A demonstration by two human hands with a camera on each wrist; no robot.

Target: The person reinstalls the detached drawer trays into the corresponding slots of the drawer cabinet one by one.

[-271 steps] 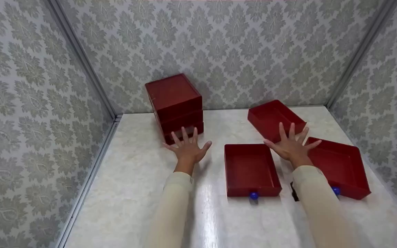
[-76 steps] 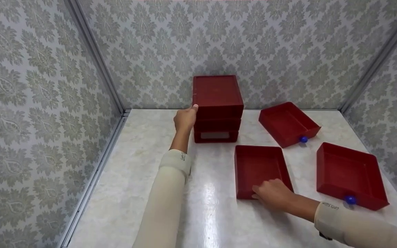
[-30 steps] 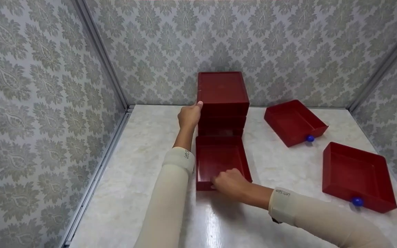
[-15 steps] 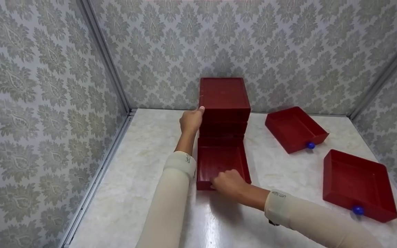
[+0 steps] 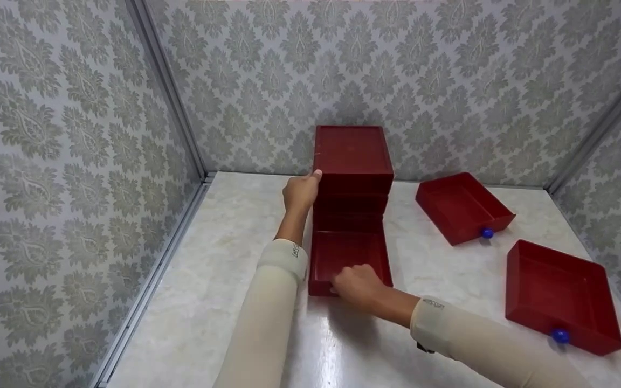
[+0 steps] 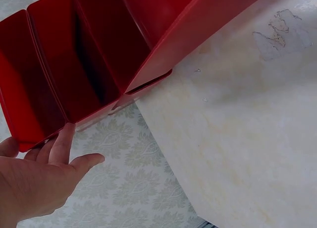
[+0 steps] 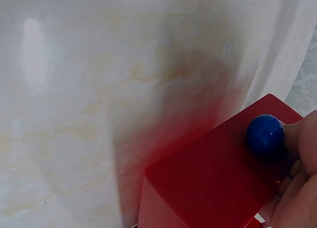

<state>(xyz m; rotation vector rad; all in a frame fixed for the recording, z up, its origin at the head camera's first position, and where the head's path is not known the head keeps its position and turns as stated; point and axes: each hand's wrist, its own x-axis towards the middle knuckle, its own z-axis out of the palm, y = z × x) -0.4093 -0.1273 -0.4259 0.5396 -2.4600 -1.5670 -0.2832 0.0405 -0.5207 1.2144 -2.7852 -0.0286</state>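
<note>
A red three-tier drawer cabinet (image 5: 351,153) stands near the back wall with its front openings toward me. My left hand (image 5: 301,193) holds the cabinet's left side near its upper front corner; in the left wrist view this hand (image 6: 42,181) has its fingers against the cabinet's side wall. In front of the cabinet, a red drawer (image 5: 349,257) lies on the table, its back end in the lowest opening and most of its length outside. My right hand (image 5: 361,288) grips the drawer's front panel, with the thumb beside the blue knob (image 7: 265,134) in the right wrist view.
Two more red drawers with blue knobs lie on the right: one (image 5: 459,207) at the back, turned at an angle, and one (image 5: 561,296) nearer me. Patterned walls enclose the pale table (image 5: 224,258) at the back and sides.
The cabinet was moved right and squared up, with the left hand now on it. The right hand took hold of the middle drawer, shifted it left and pushed its back end into the lowest opening.
</note>
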